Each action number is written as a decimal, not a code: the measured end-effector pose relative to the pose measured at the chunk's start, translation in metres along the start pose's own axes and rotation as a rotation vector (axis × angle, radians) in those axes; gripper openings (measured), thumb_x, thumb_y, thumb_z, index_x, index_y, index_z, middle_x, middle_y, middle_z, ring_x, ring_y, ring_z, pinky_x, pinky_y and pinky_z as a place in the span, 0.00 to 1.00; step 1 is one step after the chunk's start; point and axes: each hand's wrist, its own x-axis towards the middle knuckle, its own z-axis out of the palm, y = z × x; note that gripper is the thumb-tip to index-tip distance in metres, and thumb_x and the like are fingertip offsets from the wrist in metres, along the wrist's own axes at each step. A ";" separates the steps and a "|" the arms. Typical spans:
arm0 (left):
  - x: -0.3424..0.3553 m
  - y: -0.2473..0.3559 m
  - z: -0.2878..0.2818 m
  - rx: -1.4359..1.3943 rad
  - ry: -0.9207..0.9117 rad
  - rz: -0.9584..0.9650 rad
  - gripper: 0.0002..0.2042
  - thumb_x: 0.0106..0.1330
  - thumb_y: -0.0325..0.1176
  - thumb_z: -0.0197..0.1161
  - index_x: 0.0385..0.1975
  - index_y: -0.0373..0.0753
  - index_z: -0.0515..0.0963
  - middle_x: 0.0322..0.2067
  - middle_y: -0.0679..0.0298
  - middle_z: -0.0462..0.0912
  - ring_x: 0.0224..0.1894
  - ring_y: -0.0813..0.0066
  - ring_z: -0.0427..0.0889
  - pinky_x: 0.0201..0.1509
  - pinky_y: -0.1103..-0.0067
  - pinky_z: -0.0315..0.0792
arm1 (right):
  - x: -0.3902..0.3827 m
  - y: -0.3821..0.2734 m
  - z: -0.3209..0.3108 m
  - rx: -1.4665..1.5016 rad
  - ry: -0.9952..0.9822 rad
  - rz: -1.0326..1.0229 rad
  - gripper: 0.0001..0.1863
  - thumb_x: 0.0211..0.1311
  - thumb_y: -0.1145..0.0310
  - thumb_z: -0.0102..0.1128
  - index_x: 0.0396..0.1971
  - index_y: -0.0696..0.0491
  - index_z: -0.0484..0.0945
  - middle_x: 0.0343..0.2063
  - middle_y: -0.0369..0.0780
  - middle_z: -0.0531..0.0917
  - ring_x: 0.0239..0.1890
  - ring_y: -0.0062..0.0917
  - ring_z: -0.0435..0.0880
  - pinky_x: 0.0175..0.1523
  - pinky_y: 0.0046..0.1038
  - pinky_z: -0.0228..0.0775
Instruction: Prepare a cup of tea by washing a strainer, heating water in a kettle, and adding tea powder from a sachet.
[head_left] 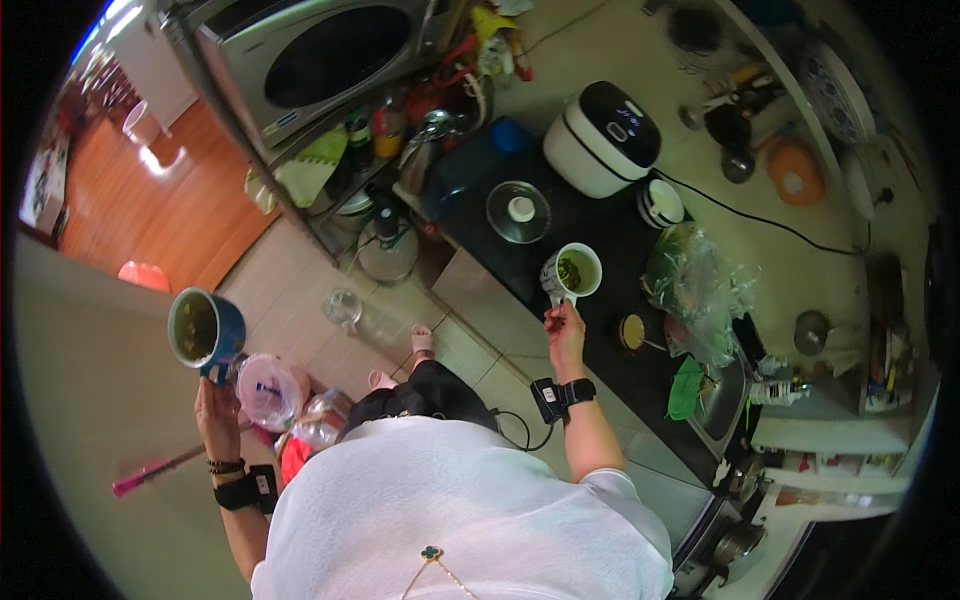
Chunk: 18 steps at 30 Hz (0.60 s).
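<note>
My left hand (216, 408) is closed on the handle of a blue mug (230, 325), held out at the far left. Liquid with a few pale bits shows inside it. On the right, my right hand (566, 338) grips the handle of a white mug (590, 258) with dark marks on its side. Green leafy bits sit in that mug. It is over the front part of the dark counter (510, 270); whether it touches the surface I cannot tell. Both mugs are roughly upright. A glass pot lid (533, 220) lies just beyond the white mug.
A white rice cooker (590, 155) with a black top stands at the back, its cord running right. Plastic-bagged greens (695, 285), a small cup (632, 332) and a sink (722, 400) line the counter. Left of me are a lidded tub (272, 390) and a pink-ended stick (150, 477).
</note>
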 end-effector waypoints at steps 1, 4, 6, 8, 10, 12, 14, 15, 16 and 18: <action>0.001 0.000 0.000 0.002 -0.026 0.004 0.10 0.64 0.43 0.48 0.30 0.44 0.69 0.22 0.73 0.70 0.24 0.85 0.66 0.25 0.88 0.59 | 0.003 0.000 -0.005 0.013 0.028 -0.001 0.15 0.61 0.61 0.47 0.18 0.53 0.69 0.19 0.35 0.73 0.20 0.18 0.68 0.26 0.18 0.60; 0.008 0.000 0.009 -0.046 0.000 0.005 0.10 0.64 0.43 0.48 0.30 0.44 0.69 0.21 0.73 0.70 0.24 0.85 0.65 0.25 0.88 0.59 | 0.013 0.003 -0.019 0.036 0.063 -0.015 0.15 0.61 0.61 0.47 0.18 0.53 0.69 0.19 0.35 0.73 0.20 0.18 0.68 0.26 0.19 0.59; 0.006 0.005 0.025 -0.027 0.067 0.001 0.10 0.64 0.41 0.48 0.25 0.44 0.67 0.20 0.75 0.68 0.24 0.87 0.66 0.22 0.89 0.58 | 0.017 0.003 -0.022 0.040 0.060 -0.023 0.15 0.60 0.61 0.47 0.18 0.53 0.69 0.18 0.35 0.73 0.20 0.18 0.68 0.25 0.19 0.59; 0.007 0.008 0.039 -0.030 0.196 -0.005 0.10 0.64 0.42 0.48 0.27 0.44 0.68 0.23 0.74 0.70 0.25 0.86 0.67 0.23 0.89 0.59 | 0.021 0.001 -0.018 0.109 0.073 -0.005 0.15 0.60 0.61 0.47 0.17 0.53 0.69 0.18 0.36 0.73 0.20 0.18 0.68 0.25 0.19 0.59; 0.004 0.009 0.023 -0.035 -0.030 0.017 0.10 0.64 0.42 0.48 0.32 0.43 0.70 0.26 0.73 0.73 0.27 0.86 0.68 0.25 0.89 0.60 | 0.022 0.006 -0.016 0.026 0.105 -0.036 0.15 0.60 0.61 0.46 0.19 0.53 0.70 0.18 0.36 0.73 0.19 0.19 0.68 0.26 0.21 0.60; 0.007 0.004 0.032 -0.041 0.044 -0.003 0.11 0.64 0.41 0.48 0.33 0.41 0.71 0.29 0.71 0.74 0.29 0.85 0.69 0.28 0.88 0.61 | 0.026 0.002 -0.026 0.039 0.113 0.001 0.12 0.60 0.60 0.46 0.24 0.53 0.71 0.18 0.37 0.73 0.20 0.19 0.69 0.24 0.20 0.60; 0.013 0.004 0.036 -0.070 0.033 -0.010 0.11 0.64 0.40 0.47 0.33 0.40 0.71 0.27 0.70 0.74 0.27 0.85 0.68 0.27 0.87 0.61 | 0.005 -0.027 0.001 -0.022 0.217 0.083 0.12 0.59 0.58 0.47 0.28 0.53 0.70 0.18 0.36 0.73 0.20 0.18 0.70 0.23 0.19 0.61; 0.013 0.008 0.047 -0.056 0.046 -0.013 0.10 0.64 0.40 0.47 0.31 0.40 0.70 0.26 0.69 0.73 0.25 0.85 0.67 0.26 0.87 0.61 | 0.001 -0.026 -0.001 -0.107 0.326 0.057 0.12 0.59 0.58 0.48 0.31 0.52 0.69 0.19 0.36 0.74 0.20 0.18 0.70 0.23 0.19 0.62; 0.012 0.011 0.053 -0.046 0.057 -0.015 0.10 0.64 0.40 0.47 0.29 0.40 0.70 0.24 0.69 0.72 0.23 0.84 0.66 0.25 0.86 0.60 | -0.004 -0.024 -0.012 -0.195 0.433 0.024 0.12 0.58 0.58 0.49 0.34 0.51 0.69 0.19 0.36 0.75 0.20 0.18 0.71 0.24 0.18 0.62; 0.015 0.009 0.050 -0.012 0.087 0.006 0.13 0.65 0.40 0.47 0.19 0.42 0.66 0.18 0.69 0.69 0.19 0.84 0.62 0.24 0.86 0.58 | -0.007 0.008 -0.044 -0.585 0.183 -0.081 0.10 0.56 0.61 0.52 0.32 0.53 0.71 0.22 0.38 0.76 0.23 0.19 0.74 0.27 0.20 0.65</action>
